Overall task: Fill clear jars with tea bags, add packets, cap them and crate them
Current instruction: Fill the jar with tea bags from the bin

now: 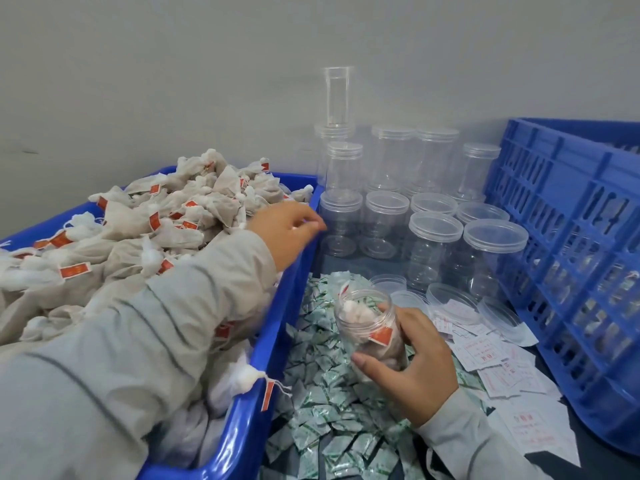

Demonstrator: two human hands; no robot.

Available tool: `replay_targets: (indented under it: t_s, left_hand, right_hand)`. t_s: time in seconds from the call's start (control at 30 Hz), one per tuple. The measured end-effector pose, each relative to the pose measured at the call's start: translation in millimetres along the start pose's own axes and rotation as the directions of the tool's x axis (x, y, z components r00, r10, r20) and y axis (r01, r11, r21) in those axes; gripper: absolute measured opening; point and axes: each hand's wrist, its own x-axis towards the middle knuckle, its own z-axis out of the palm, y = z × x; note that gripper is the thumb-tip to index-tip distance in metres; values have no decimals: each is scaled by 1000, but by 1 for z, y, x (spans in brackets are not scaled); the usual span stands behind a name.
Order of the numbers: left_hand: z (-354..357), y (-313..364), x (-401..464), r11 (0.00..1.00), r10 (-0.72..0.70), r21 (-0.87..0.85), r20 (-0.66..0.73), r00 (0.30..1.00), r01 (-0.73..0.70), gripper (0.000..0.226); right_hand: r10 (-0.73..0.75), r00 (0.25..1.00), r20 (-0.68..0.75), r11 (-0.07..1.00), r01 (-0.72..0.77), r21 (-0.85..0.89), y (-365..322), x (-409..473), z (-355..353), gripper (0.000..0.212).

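Jar (367, 329), uncapped and already stuffed with tea bags, sits tilted in the right hand (412, 365), held low over the heap of green-and-white packets (322, 393) on the bench; fingers and thumb are curled round its clear wall, gripping it. Filling looks nearly done for this 1 jar, judging by how high the bags reach; a packet, a cap and the move to the blue crate (568, 271) at the right are all left for it. Behind it stands a crowd of empty jars (408, 202), most with lids on, so I would say the bulk of the job is still ahead; through the crate's slots something shows, but whether it is finished jars I cannot tell. Loose lids (450, 301) lie near the white slips (485, 351) beside the packets. Left hand (287, 232) is stretched across the blue bin (277, 341) of tea bags (138, 237), hovering by its far right edge; its fingers are loosely curled downward and seem to hold nothing, though the fingertips are blurred.
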Motion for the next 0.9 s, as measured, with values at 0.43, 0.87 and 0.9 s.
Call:
replay_targets:
  t_s: [0.43, 0.87, 0.9]
  left_hand:
    - [7, -84, 42, 619, -404, 776, 182, 896, 121, 54]
    - [20, -86, 35, 721, -247, 692, 215, 945, 31, 48]
    - [20, -86, 34, 737, -249, 673, 194, 949, 56, 49]
  right_hand:
    - [25, 999, 40, 1000, -25, 1, 0, -1, 1, 60]
    - [-10, 998, 60, 1000, 9, 8, 1, -2, 3, 54]
    - [-15, 998, 61, 1000, 14, 8, 1, -3, 3, 54]
